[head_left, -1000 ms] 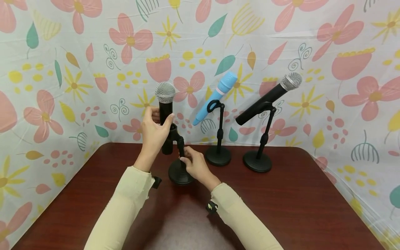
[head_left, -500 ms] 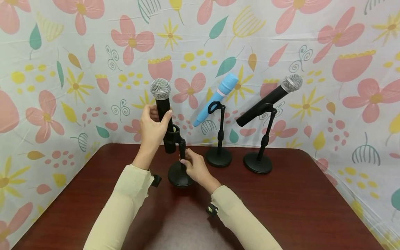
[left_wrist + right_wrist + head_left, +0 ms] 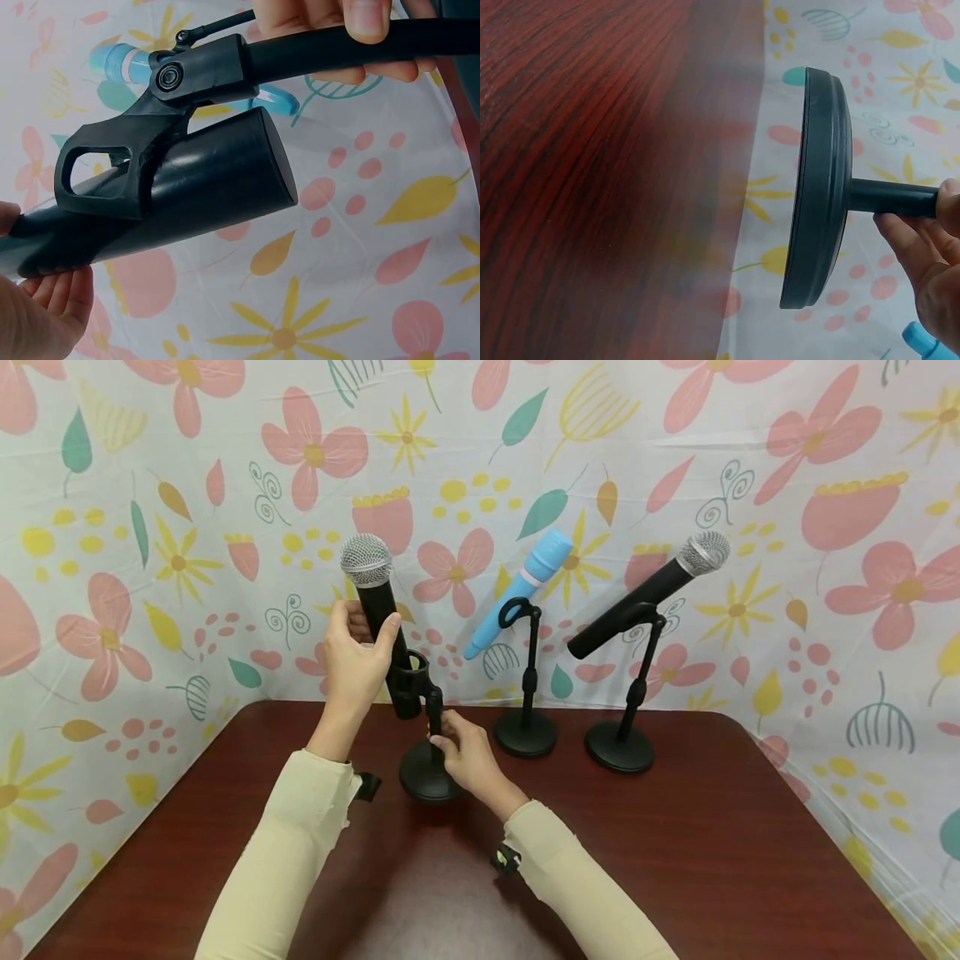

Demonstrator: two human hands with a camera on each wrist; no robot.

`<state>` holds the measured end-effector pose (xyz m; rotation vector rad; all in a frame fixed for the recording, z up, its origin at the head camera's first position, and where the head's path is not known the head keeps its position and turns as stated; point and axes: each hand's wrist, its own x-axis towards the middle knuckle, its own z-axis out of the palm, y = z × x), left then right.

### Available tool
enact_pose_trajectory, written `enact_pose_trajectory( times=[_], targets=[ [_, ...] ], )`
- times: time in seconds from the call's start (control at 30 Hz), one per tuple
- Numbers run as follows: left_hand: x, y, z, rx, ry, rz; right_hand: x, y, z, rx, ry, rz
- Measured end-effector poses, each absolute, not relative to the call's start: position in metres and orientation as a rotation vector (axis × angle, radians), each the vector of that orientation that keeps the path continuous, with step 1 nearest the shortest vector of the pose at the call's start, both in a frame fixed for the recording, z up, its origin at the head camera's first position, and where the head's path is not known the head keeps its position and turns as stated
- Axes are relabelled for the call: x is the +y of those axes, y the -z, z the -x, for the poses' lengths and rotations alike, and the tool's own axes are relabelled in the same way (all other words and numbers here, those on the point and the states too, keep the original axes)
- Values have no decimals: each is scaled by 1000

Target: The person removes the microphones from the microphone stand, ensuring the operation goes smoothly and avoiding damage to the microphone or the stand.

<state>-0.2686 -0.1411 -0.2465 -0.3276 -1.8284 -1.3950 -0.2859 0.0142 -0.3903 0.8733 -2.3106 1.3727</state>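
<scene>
My left hand (image 3: 356,656) grips the body of a black microphone (image 3: 381,610) with a silver mesh head. The microphone leans left, and its lower end (image 3: 247,161) sticks out past the black clip (image 3: 105,176) of a stand. The clip overlaps the microphone's body; I cannot tell whether it wraps fully round it. My right hand (image 3: 468,752) pinches the stand's pole (image 3: 889,199) between thumb and fingers. Below that hand is the stand's round base (image 3: 821,195), with a strip of backdrop showing between it and the table in the right wrist view.
Right of my hands, a blue microphone (image 3: 517,593) tilts in a second black stand (image 3: 527,731). Farther right, a black microphone (image 3: 637,602) with a silver head rests in a third stand (image 3: 621,745). Behind the dark red table (image 3: 675,860) hangs a floral cloth (image 3: 225,443).
My left hand has moved left, and the microphone has gone from nearly upright to leaning left. The stand has shifted slightly left, with my right hand still on its pole.
</scene>
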Motion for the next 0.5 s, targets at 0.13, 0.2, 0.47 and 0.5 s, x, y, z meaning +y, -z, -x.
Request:
enact_pose_trajectory(
  times=[0.13,0.2,0.47,0.5],
  targets=[
    [-142,246,269,-1827,1390,326,15,390,286,-2299,-1372,-878],
    [-143,245,270,-1826,1385,320,15,390,287,-2291,-1368,-881],
    [-145,243,270,-1843,1338,240,16,390,285,-2296,-1364,-877],
    [-146,243,270,-1843,1338,241,16,390,285,-2298,-1363,-880]
  ],
)
